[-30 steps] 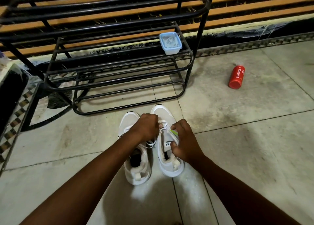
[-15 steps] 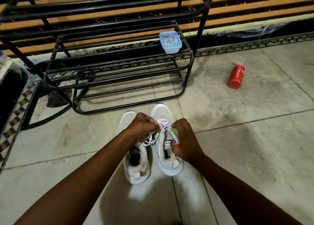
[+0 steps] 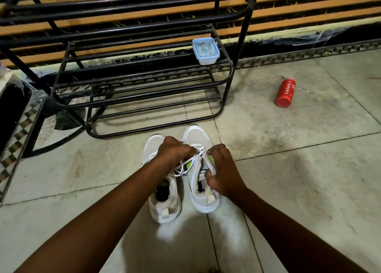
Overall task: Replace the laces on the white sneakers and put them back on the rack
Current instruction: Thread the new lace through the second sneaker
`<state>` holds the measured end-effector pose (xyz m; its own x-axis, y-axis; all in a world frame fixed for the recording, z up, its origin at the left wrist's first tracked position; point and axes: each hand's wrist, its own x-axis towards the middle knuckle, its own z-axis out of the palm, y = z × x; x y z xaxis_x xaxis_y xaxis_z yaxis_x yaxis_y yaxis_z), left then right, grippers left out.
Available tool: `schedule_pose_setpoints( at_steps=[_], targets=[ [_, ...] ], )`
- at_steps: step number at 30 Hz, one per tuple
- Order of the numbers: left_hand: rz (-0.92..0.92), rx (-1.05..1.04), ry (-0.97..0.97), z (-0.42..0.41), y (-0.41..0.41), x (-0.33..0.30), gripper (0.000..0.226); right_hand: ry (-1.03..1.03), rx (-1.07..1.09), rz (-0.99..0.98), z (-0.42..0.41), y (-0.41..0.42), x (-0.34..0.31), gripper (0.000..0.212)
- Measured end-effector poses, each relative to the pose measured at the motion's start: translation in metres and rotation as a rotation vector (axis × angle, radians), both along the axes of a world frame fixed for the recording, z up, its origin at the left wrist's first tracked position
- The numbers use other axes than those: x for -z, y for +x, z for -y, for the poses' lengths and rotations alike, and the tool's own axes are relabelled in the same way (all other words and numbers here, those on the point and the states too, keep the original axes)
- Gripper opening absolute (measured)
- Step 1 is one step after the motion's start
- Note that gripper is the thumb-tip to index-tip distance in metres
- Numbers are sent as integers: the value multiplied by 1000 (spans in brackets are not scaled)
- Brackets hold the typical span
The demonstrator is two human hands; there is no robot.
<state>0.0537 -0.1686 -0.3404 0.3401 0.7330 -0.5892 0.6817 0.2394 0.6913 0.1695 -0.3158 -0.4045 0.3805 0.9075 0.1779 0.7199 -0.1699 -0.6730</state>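
Left hand (image 3: 175, 152) and right hand (image 3: 221, 169), fingers curled, each pinch white lace (image 3: 186, 163) over right sneaker (image 3: 201, 190); left sneaker (image 3: 165, 202) alongside on floor.

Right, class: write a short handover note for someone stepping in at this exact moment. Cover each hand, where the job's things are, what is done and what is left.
Left hand: grips the white lace above the right sneaker.
Right hand: pinches that sneaker's collar.
Left sneaker stands beside it on the floor, in front of the black rack.
Done: lace partly threaded on the right sneaker.
Left: finish lacing; the left sneaker's lacing is hidden; put both on the rack.
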Motion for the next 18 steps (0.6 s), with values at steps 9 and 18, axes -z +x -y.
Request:
schedule_pose_setpoints(
  at_steps=[9,18],
  targets=[
    [-6,8,-54,-4,6,-15,19,30,-16,20,3,-1,0,48],
    [86,442,196,-22,15,-66,12,64,-40,0,3,1,2,48]
  ],
)
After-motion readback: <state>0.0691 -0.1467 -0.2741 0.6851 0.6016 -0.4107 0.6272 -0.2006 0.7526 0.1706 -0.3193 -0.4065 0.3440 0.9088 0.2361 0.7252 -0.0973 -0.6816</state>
